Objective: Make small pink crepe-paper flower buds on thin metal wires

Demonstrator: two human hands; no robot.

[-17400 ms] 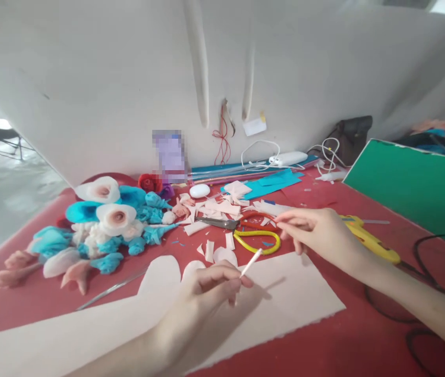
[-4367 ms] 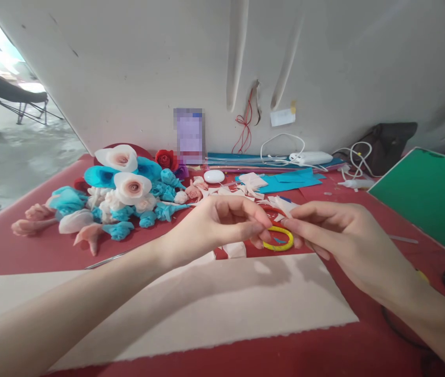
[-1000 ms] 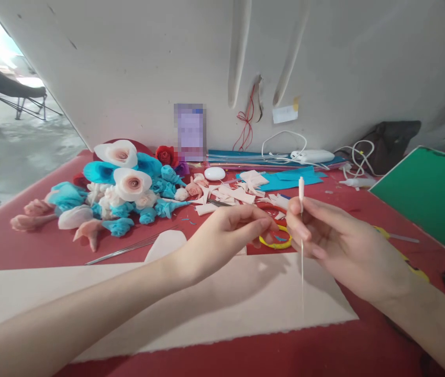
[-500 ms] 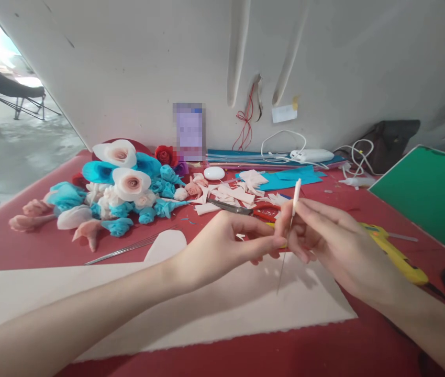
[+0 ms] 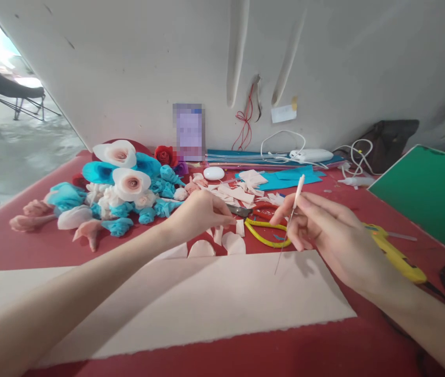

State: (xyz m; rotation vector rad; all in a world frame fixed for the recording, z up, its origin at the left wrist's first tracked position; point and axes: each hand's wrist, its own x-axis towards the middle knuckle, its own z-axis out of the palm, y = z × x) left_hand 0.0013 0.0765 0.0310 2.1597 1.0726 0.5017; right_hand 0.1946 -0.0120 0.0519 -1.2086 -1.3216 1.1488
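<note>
My right hand point(image 5: 320, 225) pinches a thin wire point(image 5: 282, 246) with white paper wrapped round its upper end point(image 5: 298, 195). The wire's bare end points down over the sheet. My left hand point(image 5: 202, 217) hangs over the cut paper pieces, its fingers pressed together; what they hold, if anything, is hidden. Close to its fingertips lies a small paper strip point(image 5: 240, 228). Rounded pale petals point(image 5: 233, 244) lie below it. A large cream paper sheet point(image 5: 191, 298) spreads under both forearms. Between the hands, scissors point(image 5: 265, 235) with yellow and red handles rest on the table.
Blue, white and pink paper flowers point(image 5: 132, 184) are heaped at the left. Behind the hands lie pale scraps point(image 5: 238, 193) and blue paper point(image 5: 289, 179). A yellow glue gun point(image 5: 403, 264) lies beside my right forearm, near a green board point(image 5: 426, 196). A wall point(image 5: 128, 63) rises behind the red table point(image 5: 246, 361).
My left hand has left the wire and moved left, toward the cut pieces. My right hand keeps the wire almost in place. The petals and yellow handle are now uncovered.
</note>
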